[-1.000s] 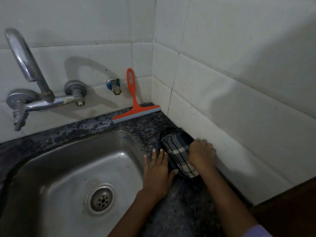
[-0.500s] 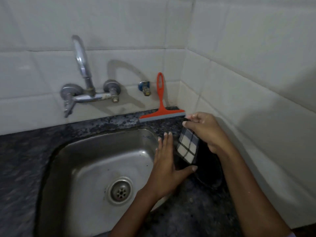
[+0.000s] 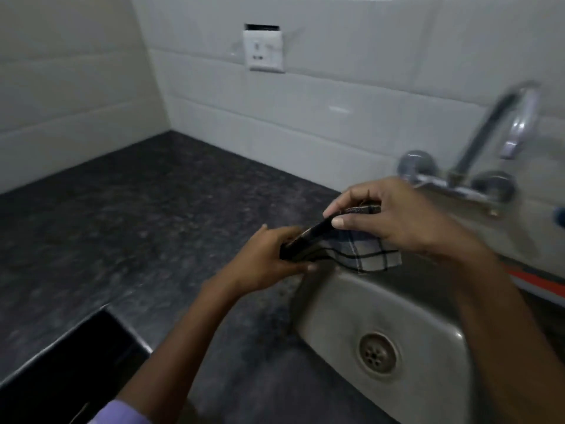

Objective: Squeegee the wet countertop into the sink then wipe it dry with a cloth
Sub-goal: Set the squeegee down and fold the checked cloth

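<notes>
I grip the checked cloth [image 3: 363, 254] in both hands, my left hand [image 3: 269, 261] closed on its dark folded end and my right hand [image 3: 397, 218] pinching the other, holding it over the sink [image 3: 428, 307] edge by the desk [image 3: 137, 215], the blurred orange strip [image 3: 538, 284] at right probably the squeegee.

A white cloth with a black check pattern and dark border [image 3: 367, 255] hangs near a dull grey steel sink [image 3: 336, 304]. The speckled black-grey stone countertop [image 3: 137, 215] meets white wall tiles [image 3: 305, 117]. Far right, an orange squeegee [image 3: 538, 284].
</notes>
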